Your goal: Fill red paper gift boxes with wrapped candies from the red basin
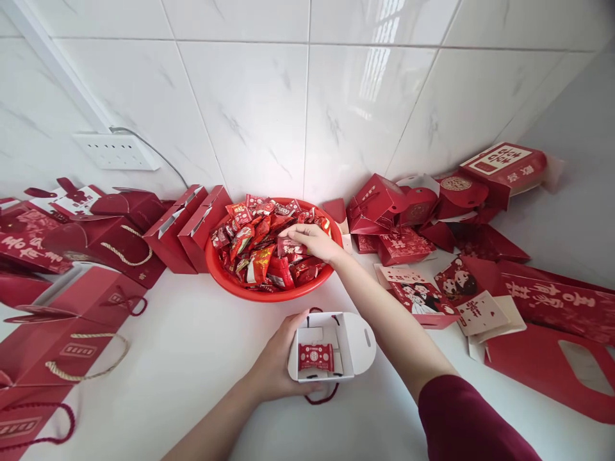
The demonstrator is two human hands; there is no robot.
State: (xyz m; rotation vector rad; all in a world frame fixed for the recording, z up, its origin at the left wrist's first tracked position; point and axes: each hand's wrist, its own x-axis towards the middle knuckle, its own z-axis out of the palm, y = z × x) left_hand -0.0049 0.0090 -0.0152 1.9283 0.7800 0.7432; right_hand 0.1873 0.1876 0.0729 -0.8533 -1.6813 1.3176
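Note:
My left hand (273,362) is wrapped round a small gift box (343,349), white inside, whose lid flap is folded out to the right. Dark red cord shows at its top and bottom edges. One red wrapped candy (316,356) lies inside the box. Above it, my right hand (312,240) reaches over a round red basin (269,296) heaped with red and orange wrapped sweets (259,262). Its fingers pinch a dark red candy packet (291,247) at the top of the heap. The fingertips partly cover that packet.
Red gift boxes with rope handles (96,301) line the left side. Two tall red boxes (204,221) stand left of the basin. More red boxes (377,205) and flat printed cartons (420,298) are piled at right. A tiled wall (259,115) with a socket strip (116,152) rises behind.

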